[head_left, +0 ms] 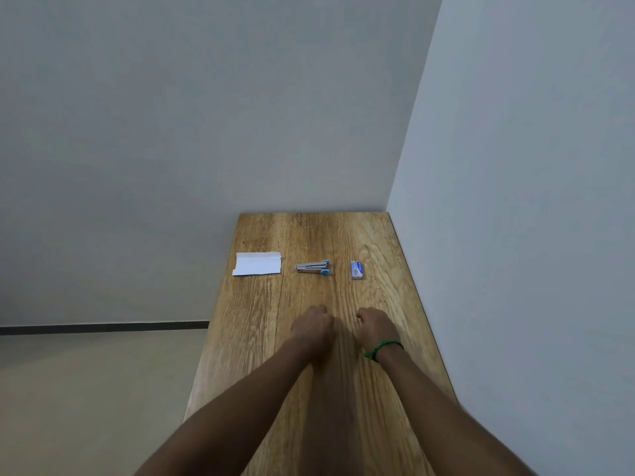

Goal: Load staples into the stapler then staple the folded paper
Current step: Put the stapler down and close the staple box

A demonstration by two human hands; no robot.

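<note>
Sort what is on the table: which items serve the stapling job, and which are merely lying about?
For the job:
- white folded paper
- grey stapler with blue ends
- small white-and-blue staple box

Lying about:
- nothing else lies on the wooden table; a green wristband sits on the right wrist.

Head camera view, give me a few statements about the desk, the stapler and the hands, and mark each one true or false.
1. The stapler lies between the folded paper and the staple box. True.
2. The left hand holds the stapler. False: it is curled on the desk, holding nothing.
3. The right hand wears a green wristband. True.
4. The paper sits at the desk's right edge. False: it is at the left edge.
</note>
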